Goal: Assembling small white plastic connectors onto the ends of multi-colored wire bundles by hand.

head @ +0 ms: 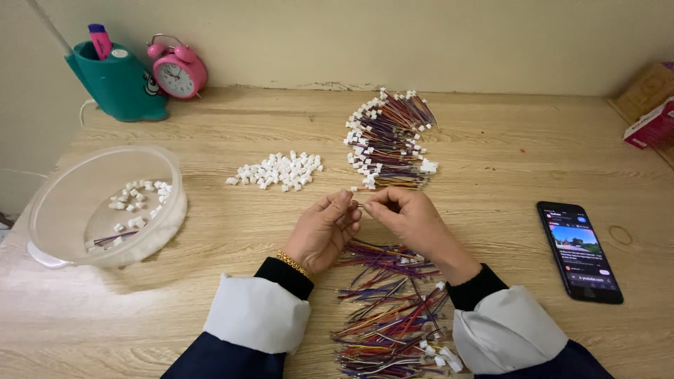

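My left hand (326, 230) and my right hand (407, 216) meet fingertip to fingertip above the wooden table (505, 168), pinching a small white connector and thin wire between them; the piece is mostly hidden by my fingers. Under my wrists lies a loose pile of coloured wires (393, 309) with white plugs. Beyond my hands sits a heap of small white connector housings (277, 170), and to its right a bundle of finished wires with white connectors (386, 139).
A clear plastic bowl (53, 203) at the left holds several white housings and a few wires. A teal pen holder (116, 81) and pink alarm clock (179, 69) stand at the back left. A black phone (580, 250) lies at the right, a cardboard box (649, 105) at the far right.
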